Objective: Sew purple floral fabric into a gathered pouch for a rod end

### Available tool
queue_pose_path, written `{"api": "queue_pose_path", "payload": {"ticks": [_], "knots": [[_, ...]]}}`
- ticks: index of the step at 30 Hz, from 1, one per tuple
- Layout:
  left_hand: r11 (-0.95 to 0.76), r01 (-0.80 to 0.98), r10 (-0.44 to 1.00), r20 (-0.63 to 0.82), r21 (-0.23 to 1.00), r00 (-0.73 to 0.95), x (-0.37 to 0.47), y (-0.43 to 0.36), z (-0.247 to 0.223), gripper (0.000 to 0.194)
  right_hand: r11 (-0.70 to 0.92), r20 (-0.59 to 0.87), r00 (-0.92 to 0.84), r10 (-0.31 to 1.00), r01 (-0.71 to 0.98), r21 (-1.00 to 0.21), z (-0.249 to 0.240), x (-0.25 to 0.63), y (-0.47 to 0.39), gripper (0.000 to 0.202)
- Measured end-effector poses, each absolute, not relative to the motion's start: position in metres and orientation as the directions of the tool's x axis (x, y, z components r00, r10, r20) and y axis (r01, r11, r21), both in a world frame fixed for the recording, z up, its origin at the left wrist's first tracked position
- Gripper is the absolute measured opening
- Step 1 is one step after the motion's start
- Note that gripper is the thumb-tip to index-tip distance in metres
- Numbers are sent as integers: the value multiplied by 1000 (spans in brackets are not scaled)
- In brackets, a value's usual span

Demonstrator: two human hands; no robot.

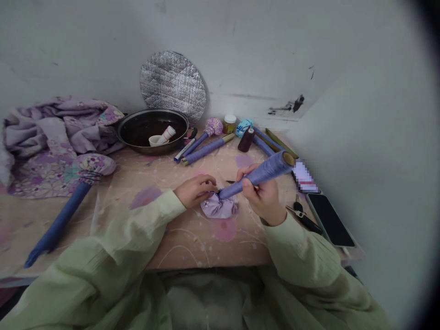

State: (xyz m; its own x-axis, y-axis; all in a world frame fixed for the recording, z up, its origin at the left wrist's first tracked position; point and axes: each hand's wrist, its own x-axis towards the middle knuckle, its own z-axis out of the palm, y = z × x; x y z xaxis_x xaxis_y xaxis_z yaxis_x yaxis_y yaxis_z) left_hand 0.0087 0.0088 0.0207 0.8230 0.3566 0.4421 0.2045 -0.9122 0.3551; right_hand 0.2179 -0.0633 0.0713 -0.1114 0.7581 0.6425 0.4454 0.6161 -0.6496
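Observation:
My right hand [264, 199] grips a tube wrapped in blue-purple material [266, 172], which slants with its hollow end up to the right. At the tube's lower end, a gathered lilac floral cloth head [220, 208] rests on the table. My left hand [196, 190] has its curled fingers on the cloth head, near where it meets the tube. A thin dark pointed thing shows beside my right fingers; its kind is unclear. Whether my left fingers also pinch a thread I cannot make out.
A black pan [151, 144] holding a small cup stands at the back. Left lie floral cloth [44, 142] and another cloth-headed stick [65, 215]. A marker [184, 150], a jar [229, 123] and a dark thread spool [246, 140] stand or lie behind. A phone [330, 220] lies right.

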Motion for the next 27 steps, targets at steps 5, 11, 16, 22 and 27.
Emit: {"api": "queue_pose_path", "payload": {"ticks": [5,11,16,22,27], "knots": [[-937,310,347,508,160,788,13,0,16,19,604,647,-75,759,451,-656,70,217,-64,8],[-872,449,477,535,194,697,25,-14,9,15,599,664,-53,746,489,-634,70,214,-66,7],[-859,491,481,548,142,684,30,-21,10,12,574,671,-9,741,529,-626,69,214,-68,5],[-851,520,472,539,73,698,25,-24,13,12,555,666,13,746,540,-633,71,213,-72,6],[-828,548,526,507,120,683,19,-23,15,16,583,687,220,692,391,-712,83,217,-74,8]]}}
